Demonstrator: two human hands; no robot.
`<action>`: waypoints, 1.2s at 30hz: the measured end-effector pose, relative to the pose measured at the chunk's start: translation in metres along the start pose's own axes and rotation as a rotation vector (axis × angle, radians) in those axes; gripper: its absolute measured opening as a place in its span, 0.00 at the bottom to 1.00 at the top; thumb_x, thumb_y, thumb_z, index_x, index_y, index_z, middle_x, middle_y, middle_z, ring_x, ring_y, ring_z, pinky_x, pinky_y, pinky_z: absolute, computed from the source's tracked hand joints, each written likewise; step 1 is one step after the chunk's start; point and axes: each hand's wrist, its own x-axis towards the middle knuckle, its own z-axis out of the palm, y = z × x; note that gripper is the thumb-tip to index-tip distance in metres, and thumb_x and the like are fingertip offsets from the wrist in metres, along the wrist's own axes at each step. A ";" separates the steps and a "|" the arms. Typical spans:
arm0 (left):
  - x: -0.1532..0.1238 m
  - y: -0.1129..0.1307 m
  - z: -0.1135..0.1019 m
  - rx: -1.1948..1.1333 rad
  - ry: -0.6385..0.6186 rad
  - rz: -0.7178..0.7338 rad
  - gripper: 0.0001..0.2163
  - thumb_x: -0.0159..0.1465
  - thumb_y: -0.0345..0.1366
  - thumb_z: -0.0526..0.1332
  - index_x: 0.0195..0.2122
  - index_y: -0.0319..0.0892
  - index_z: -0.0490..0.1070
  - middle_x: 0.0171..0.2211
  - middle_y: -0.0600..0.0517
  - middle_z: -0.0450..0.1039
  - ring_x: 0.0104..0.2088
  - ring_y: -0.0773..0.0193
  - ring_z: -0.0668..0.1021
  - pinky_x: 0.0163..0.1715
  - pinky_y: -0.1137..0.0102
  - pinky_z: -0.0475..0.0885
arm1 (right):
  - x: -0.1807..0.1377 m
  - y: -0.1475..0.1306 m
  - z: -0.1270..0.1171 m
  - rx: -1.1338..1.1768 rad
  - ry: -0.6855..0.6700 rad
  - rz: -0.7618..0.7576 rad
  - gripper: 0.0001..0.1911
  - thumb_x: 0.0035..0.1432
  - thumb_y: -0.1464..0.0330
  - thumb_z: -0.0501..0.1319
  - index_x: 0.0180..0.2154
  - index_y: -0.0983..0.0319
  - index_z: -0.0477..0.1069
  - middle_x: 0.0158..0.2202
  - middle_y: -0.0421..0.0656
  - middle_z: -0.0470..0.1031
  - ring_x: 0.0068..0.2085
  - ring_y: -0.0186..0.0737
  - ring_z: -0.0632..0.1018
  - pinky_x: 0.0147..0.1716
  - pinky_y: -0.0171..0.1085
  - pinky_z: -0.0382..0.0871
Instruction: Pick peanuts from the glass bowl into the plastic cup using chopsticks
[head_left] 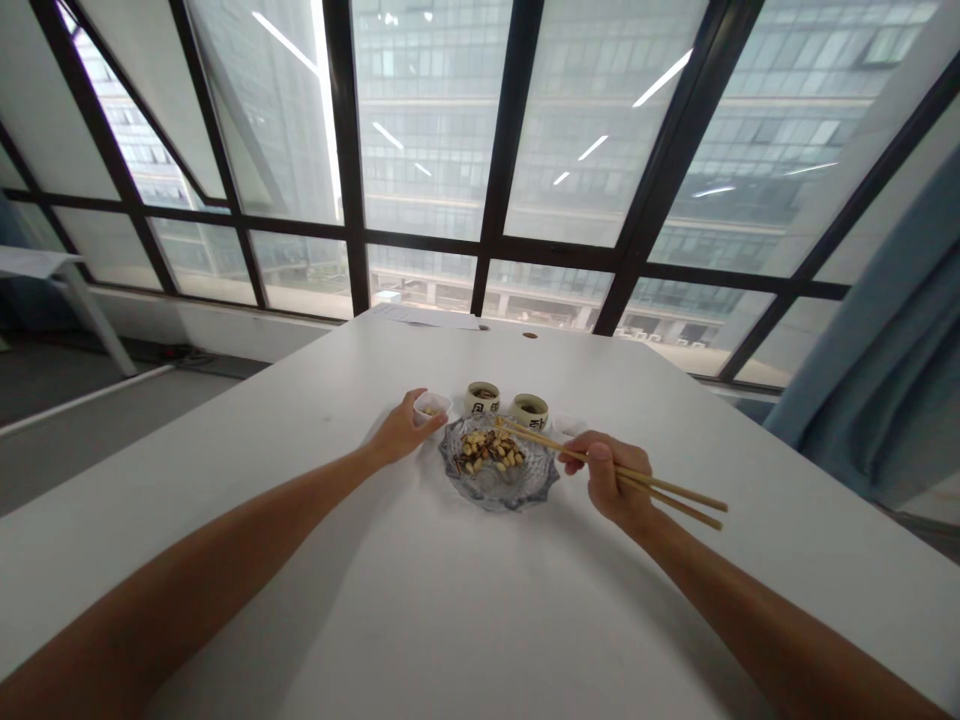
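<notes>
My left hand [405,428] is closed round a small clear plastic cup [433,404] with a few pale bits inside, at the left of the glass bowl. In my right hand [619,475] is a pair of wooden chopsticks [667,490], their tips over the far side of the bowl. The clear glass bowl [502,495] has a wavy rim and holds a mix of peanuts [491,450] and thin dark pieces. Whether the chopstick tips grip a piece is too small to tell. Behind the bowl stand two pale cups with dark characters, one left [481,398] and one right [531,410], dark contents in each.
The white table [465,600] reaches to a dark-framed window [487,240]. Sheets of paper [427,317] lie at its far edge, near a small brown round spot [529,336]. A blue curtain [870,370] hangs at right; another table [45,262] stands at left.
</notes>
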 end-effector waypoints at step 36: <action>0.057 0.142 0.109 0.337 -0.483 0.568 0.39 0.55 0.51 0.64 0.64 0.43 0.53 0.61 0.40 0.65 0.65 0.47 0.62 0.64 0.46 0.41 | 0.051 0.069 -0.088 0.337 0.507 0.451 0.28 0.52 0.46 0.63 0.19 0.63 0.70 0.11 0.42 0.69 0.10 0.32 0.66 0.07 0.31 0.57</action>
